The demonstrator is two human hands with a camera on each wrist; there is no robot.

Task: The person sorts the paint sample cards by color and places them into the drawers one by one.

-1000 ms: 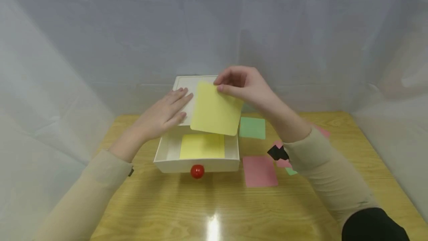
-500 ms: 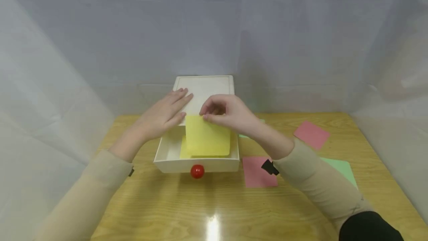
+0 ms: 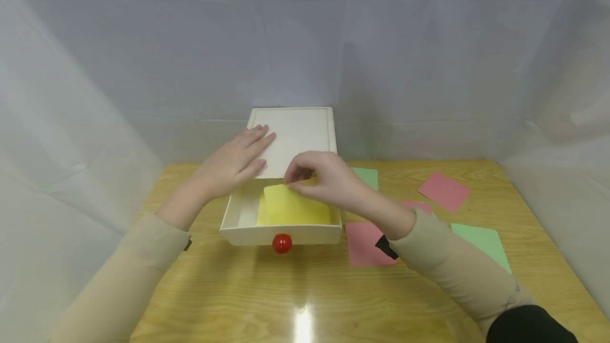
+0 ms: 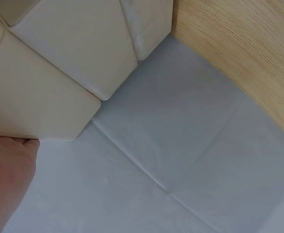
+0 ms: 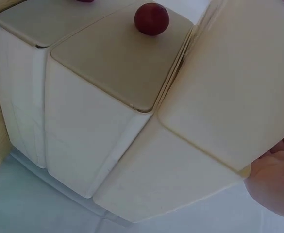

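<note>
A white drawer box (image 3: 305, 131) stands at the back of the wooden table (image 3: 286, 290). Its top drawer (image 3: 238, 221), with a red knob (image 3: 282, 243), is pulled out towards me. My left hand (image 3: 248, 150) lies flat on the box's top with straight fingers. My right hand (image 3: 292, 183) pinches the far edge of a yellow card (image 3: 295, 209), which lies tilted low inside the drawer over another yellow card (image 3: 261, 217). The right wrist view shows the box's white fronts (image 5: 98, 97) with a red knob (image 5: 151, 18).
Loose cards lie on the table to the right of the drawer: a green card (image 3: 366, 177), a pink card (image 3: 366, 242), a pink card (image 3: 445, 190) and a green card (image 3: 481, 240). Pale sheeting (image 3: 143, 68) closes in the back and both sides.
My right hand has brought the yellow card down from above the box into the open drawer. The left hand has stayed flat on the box's top.
</note>
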